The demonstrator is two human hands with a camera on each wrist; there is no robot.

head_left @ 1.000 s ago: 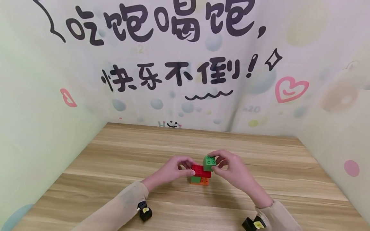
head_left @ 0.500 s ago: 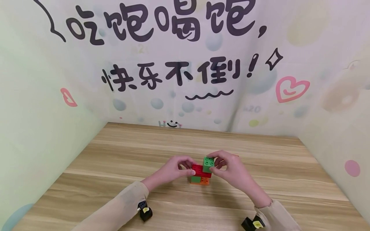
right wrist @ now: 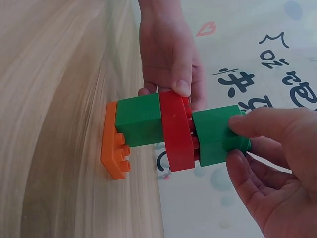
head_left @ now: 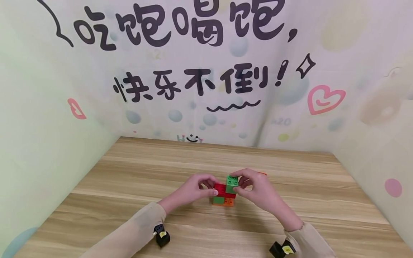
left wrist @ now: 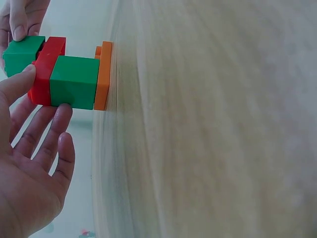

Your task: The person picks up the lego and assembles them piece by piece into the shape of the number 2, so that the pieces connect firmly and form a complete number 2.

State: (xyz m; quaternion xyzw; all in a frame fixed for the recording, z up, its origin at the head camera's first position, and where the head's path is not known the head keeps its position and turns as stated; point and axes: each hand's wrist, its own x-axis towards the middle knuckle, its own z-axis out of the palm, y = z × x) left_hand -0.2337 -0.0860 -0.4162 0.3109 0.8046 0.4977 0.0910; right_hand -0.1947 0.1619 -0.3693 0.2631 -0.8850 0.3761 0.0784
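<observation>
1. Steadying the stack from the left, the left hand (head_left: 190, 190) is seen with its thumb and fingertips pinched on the red brick (head_left: 222, 190), the thumb across its near edge in the right wrist view; the remaining fingers are held loosely open under the bricks in the left wrist view.
2. Between the two hands, three layers are judged to be already joined: an orange plate (right wrist: 113, 140) lies flat on the wooden surface (head_left: 135, 168), a green cube (right wrist: 138, 120) is seated on it, and the red brick is seated on that cube.
3. Just right of the left thumb, the top green brick (head_left: 232, 184) is set on the red brick's right half; in the right wrist view a narrow gap with red studs is visible between them, so it is judged not yet fully pressed home.
4. On the right, the top green brick is grasped by the right hand (head_left: 258, 191), thumb and fingers curled about its sides.
5. The final pressing down appears to be what is left; beyond the right hand a small orange piece (head_left: 262, 173) is half hidden.
</observation>
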